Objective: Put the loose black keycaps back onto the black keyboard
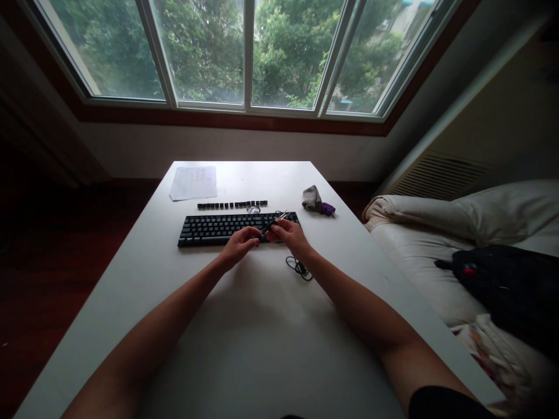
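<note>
- Right hand (292, 235), over the keyboard's (209, 228) right part: grip pinching a slim dark tool (269, 225) — a loose pinch could drop it.
- Left hand (239, 244), keyboard's near edge: cannot tell whether its grip holds anything.
- Keycap row (226, 205), behind the keyboard — could scatter if bumped.

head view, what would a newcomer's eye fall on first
Probably the bright window across the top, showing green trees. Next, the black keyboard on the white table, loose keycaps in a row beyond it. The left hand and right hand nearly meet at its right half, the right holding a slim dark item.
</note>
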The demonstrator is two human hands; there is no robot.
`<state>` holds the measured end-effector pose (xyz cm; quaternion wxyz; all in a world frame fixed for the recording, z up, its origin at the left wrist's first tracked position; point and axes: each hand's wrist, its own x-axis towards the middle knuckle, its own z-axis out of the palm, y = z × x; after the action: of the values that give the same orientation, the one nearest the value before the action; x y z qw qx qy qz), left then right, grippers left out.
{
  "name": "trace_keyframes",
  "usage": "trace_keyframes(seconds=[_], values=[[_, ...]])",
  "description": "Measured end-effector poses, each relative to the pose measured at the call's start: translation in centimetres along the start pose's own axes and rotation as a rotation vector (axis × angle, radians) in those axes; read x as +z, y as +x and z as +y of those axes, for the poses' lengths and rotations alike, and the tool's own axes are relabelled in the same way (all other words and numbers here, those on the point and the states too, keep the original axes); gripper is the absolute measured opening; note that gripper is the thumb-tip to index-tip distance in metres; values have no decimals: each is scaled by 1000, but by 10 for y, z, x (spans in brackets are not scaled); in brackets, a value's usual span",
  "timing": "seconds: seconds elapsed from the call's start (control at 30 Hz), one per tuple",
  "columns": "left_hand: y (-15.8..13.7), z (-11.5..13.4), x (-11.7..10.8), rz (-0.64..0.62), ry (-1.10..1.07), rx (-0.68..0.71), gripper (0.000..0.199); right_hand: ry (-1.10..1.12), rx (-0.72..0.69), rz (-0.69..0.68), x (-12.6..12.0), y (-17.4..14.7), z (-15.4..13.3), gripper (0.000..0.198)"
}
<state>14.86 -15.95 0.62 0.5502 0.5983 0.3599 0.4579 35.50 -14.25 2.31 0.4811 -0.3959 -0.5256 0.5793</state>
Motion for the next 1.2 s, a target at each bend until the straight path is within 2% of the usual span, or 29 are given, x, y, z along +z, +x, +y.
trace_keyframes(seconds=[0.27,0.4,0.57,0.7,0.9,1.0,1.2], values=[[-2,0,8,-50,-217,-142,24,-345,-245,84,8,-9,1,28],[-2,-3,7,-68,-240,-174,30,-456,-303,133,7,-13,-3,26],[-1,-6,4,-71,-235,-165,35,-554,-380,128,6,-14,-3,22],[0,-7,5,-24,-215,-156,43,-597,-418,135,4,-15,-1,21],[0,-9,5,51,-177,-153,43,-580,-447,92,5,-17,-3,24],[1,-9,5,77,-131,-101,41,-569,-447,123,7,-18,-3,24],[-1,-9,10,220,-12,27,32,-602,-474,140,14,-27,-1,27]])
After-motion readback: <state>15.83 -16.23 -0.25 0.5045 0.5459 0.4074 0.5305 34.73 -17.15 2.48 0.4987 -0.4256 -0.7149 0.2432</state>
